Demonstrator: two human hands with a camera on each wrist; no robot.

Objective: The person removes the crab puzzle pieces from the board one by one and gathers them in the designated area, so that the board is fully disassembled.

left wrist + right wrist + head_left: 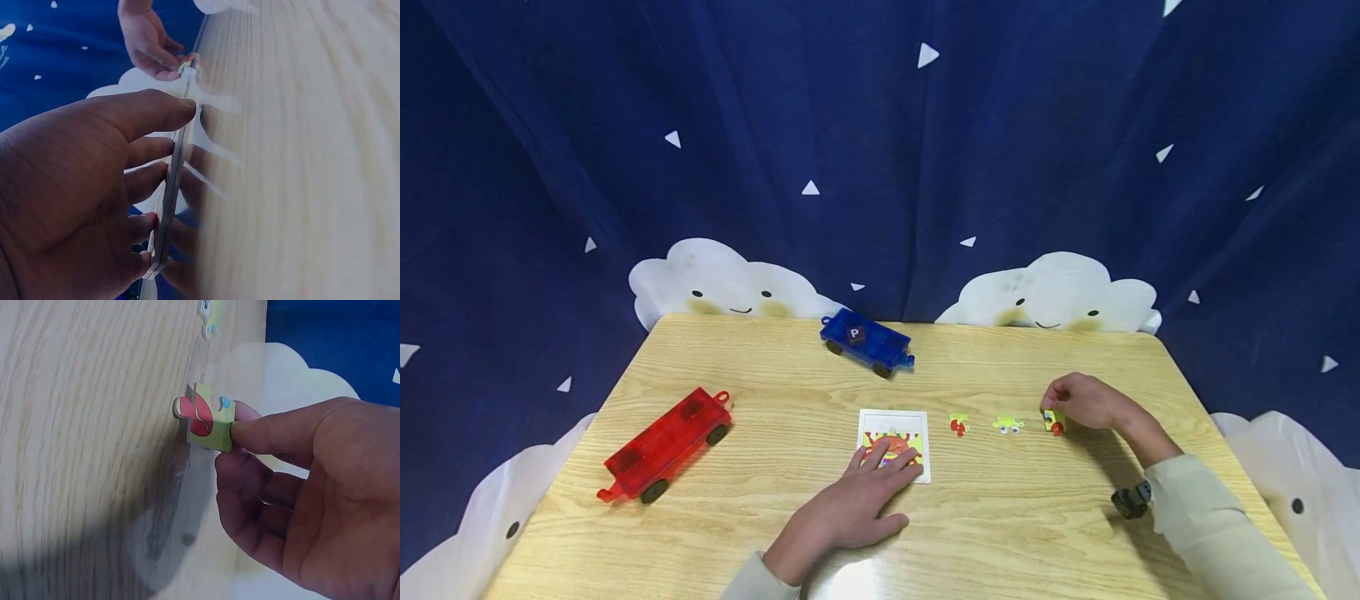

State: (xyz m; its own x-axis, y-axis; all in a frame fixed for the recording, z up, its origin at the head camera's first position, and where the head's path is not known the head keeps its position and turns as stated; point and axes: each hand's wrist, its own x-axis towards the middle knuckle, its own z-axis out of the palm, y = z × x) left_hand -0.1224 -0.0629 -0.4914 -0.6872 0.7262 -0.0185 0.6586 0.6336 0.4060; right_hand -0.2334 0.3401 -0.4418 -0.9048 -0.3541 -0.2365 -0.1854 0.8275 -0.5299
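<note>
My left hand (868, 500) lies with spread, straight fingers on a white-framed puzzle board (891, 414) showing a red crab on yellow. In the left wrist view the fingertips touch the edge and face of the board (167, 206). My right hand (1086, 402) pinches a yellow-green puzzle piece with a red claw (209, 419) between thumb and finger, at the right end of a row. Beside it lie a puzzle piece with eyes (1007, 424) and, nearer the board, a puzzle piece with a red part (958, 425).
A red toy wagon (662, 446) stands at the table's left, and a blue toy wagon (867, 342) with a dark P tile (855, 335) at the back. A small black device (1131, 500) hangs by the right sleeve. Behind the wooden table (760, 392) is a navy curtain (880, 150).
</note>
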